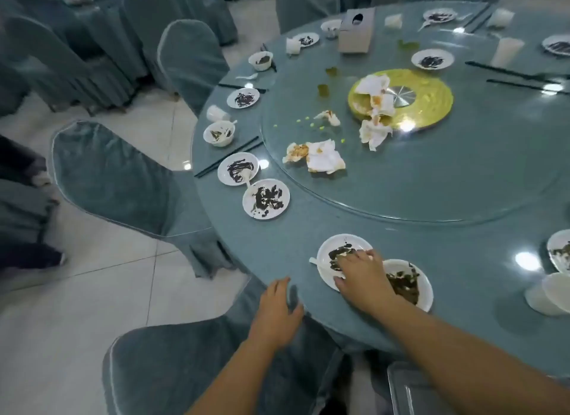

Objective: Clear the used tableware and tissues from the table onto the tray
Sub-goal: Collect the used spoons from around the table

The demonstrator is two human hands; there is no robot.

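My right hand (361,274) lies over the near rim of a soiled white plate (337,248) at the table's front edge, fingers and thumb on it. A white spoon (315,262) pokes out at the plate's left. Behind my wrist sits a second dirty plate (407,283). My left hand (279,311) hovers open beside the table edge, holding nothing. Stained tissues (324,158) lie crumpled on the glass turntable (431,180), more tissues (374,112) near its gold hub. A grey tray (404,390) shows at the bottom right, below the table.
Several more dirty plates, bowls (219,133), cups and black chopsticks (228,160) ring the round table (296,229). A tissue box (354,28) stands at the back. Covered chairs (123,180) crowd the left side and one (172,365) stands under my arms.
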